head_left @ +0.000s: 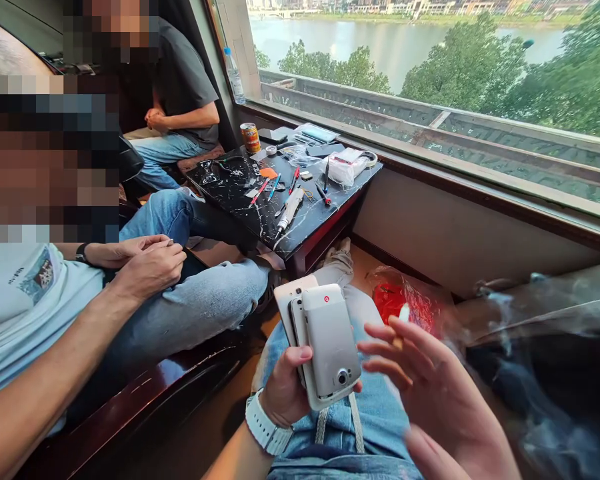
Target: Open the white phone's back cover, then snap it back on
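Note:
My left hand (290,383), with a white watch (269,423) on its wrist, grips a fanned stack of smartphones above my lap. The top smartphone (331,343) is silver, its back facing up, with a red logo at one end and a camera lens at the other. Behind it, the pale back of another smartphone (286,300) shows at the left. To the right of the stack, my right hand (430,380) has its fingers loosely spread, with a lit cigarette (403,317) held between two of them. It looks slightly apart from the phones.
A black marble-patterned table (235,207) ahead bears a screwdriver (326,175), an orange can (251,138), a grey-white pen-shaped tool (290,210) and plastic packets. One person (145,273) sits close at left, another (190,87) beyond. A red plastic bag (405,303) lies at right below the window.

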